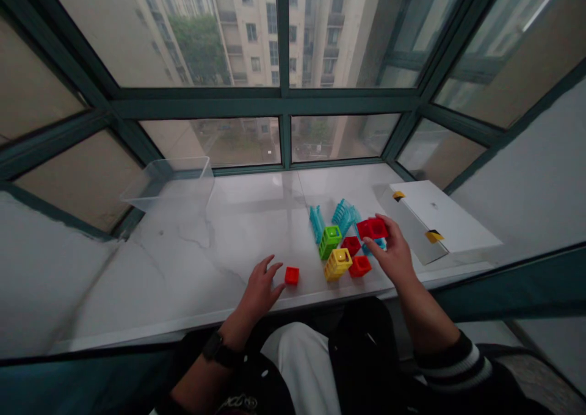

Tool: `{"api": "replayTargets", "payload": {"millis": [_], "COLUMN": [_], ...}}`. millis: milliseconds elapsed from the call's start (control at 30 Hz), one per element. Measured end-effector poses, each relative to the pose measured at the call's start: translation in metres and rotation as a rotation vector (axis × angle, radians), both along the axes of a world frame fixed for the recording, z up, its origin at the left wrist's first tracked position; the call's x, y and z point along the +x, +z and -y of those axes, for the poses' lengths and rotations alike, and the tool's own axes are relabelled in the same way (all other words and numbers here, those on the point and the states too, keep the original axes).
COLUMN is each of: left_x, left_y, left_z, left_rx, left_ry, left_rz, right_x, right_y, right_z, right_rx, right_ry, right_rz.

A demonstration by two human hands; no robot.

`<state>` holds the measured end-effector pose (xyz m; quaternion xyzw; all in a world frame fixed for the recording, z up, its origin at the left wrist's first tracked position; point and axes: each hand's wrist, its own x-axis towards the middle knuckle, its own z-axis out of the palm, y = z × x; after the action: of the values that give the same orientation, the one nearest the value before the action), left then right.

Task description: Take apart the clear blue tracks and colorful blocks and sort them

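On the white marble sill [220, 238] lies a cluster of plastic blocks. My right hand [392, 253] is closed on a red open-sided block [373, 227], held just above the cluster. Below it sit a yellow cage block [337, 263], a green cage block [330, 240], two more red blocks [359, 266] and blue comb-like pieces [344, 215]. My left hand [262, 287] rests on the sill with fingers spread, holding nothing; its fingertips are just left of a small red cube [292, 275].
A clear plastic bin [170, 183] stands at the back left of the sill. A white flat box [434, 216] with yellow tabs lies at the right. Window frames close off the far side. My lap is below the sill's front edge.
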<state>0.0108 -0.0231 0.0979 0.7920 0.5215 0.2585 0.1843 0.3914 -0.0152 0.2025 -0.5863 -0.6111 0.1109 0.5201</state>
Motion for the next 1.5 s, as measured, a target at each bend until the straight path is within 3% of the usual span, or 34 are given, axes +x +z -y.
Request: {"api": "replayTargets", "payload": {"millis": [100,200,433,667,1500], "left_x": [-0.007,-0.008,-0.011,-0.017,-0.024], "left_y": [-0.019,-0.023,-0.019,-0.028,-0.047], "left_z": [0.004,0.006,0.006,0.007,0.007], "left_rx": [0.003,0.002,0.010,0.020,0.018], "left_ry": [0.001,0.012,0.034,0.049,0.084], "left_rz": [-0.042,-0.048,-0.035,-0.022,-0.012], "right_x": [0.028,0.038,0.027,0.021,0.014], "right_y": [-0.020,-0.039,-0.070,-0.093,-0.098], "right_z": [-0.005,-0.010,-0.029,-0.038,-0.048], "right_rx": [-0.102,-0.216,-0.365,-0.456,-0.513], "right_ry": [-0.061,-0.055,-0.050,-0.083,-0.014], "right_rz": [0.078,0.127,0.240,0.330,0.461]}}
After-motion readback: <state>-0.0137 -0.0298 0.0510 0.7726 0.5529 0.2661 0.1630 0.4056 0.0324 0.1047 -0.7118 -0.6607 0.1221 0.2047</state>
